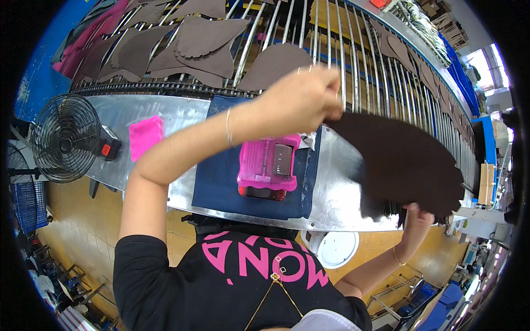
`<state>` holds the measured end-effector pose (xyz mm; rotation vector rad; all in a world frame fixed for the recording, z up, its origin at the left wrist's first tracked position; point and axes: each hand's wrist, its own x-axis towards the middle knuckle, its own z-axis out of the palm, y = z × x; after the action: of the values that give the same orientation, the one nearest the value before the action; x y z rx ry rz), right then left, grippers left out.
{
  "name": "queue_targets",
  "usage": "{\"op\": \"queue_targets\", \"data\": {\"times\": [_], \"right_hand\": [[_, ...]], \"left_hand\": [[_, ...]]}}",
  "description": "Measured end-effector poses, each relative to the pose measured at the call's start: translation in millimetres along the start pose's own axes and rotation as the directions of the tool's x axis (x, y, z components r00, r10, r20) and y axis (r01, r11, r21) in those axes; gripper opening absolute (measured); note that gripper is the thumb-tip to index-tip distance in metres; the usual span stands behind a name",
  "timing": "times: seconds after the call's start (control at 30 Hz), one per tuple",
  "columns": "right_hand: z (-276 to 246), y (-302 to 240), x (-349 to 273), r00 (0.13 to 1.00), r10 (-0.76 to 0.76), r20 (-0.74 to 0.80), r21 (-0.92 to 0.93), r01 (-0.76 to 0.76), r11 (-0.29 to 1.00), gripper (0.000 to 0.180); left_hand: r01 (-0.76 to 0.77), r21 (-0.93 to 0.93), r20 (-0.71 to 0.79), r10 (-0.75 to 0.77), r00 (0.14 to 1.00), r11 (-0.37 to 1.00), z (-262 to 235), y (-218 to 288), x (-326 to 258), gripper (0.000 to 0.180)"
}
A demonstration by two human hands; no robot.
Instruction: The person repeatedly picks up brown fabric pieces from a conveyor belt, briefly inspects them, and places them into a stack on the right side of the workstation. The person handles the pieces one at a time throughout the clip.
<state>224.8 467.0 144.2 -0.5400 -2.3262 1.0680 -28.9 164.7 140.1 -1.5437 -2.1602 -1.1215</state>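
Dark brown leather piece hangs above the metal counter, right of the pink block; left hand pinches its top edge, right hand grips its lower edge.

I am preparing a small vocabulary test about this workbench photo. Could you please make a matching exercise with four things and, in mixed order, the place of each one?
Things:
1. black fan
2. pink block
3. large dark brown piece
4. pink sponge

Places:
A. on the dark blue mat
B. held up between the left hand and the right hand
C. at the far left end of the metal table
D. on bare metal, left of the mat

Pairs: 1-C, 2-A, 3-B, 4-D
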Motion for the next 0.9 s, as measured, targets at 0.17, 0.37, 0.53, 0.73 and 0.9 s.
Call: {"op": "queue_targets", "data": {"times": [0.17,0.37,0.53,0.73,0.9], "right_hand": [[39.6,-61.8,69.6,0.993,-0.027,-0.115,0.217,0.051,0.975,0.017],[197.2,-25.5,151.7,0.965,0.064,0.254,0.631,-0.216,0.745,0.068],[316.7,18.8,174.1,0.779,0.188,0.598,0.587,-0.585,0.56,0.023],[389.6,25.4,183.4,0.676,0.262,0.689,0.469,-0.692,0.549,0.016],[397.3,29.1,188.7,0.678,0.283,0.678,0.454,-0.69,0.564,0.023]], "left_hand": [[-0.099,0.334,-0.143,0.154,0.978,0.937,-48.2,-42.4,75.4,0.013],[0.043,0.315,-0.431,0.102,0.897,0.948,-121.5,-44.9,80.6,0.029],[0.275,0.288,-0.55,-0.077,0.832,0.917,-128.4,-49.1,-0.1,0.035],[0.611,-0.032,-0.508,-0.54,0.671,0.791,-127.2,-34.2,-112.1,0.05],[0.666,-0.134,-0.491,-0.633,0.599,0.734,-121.1,-29.5,-142.2,0.049]]}}
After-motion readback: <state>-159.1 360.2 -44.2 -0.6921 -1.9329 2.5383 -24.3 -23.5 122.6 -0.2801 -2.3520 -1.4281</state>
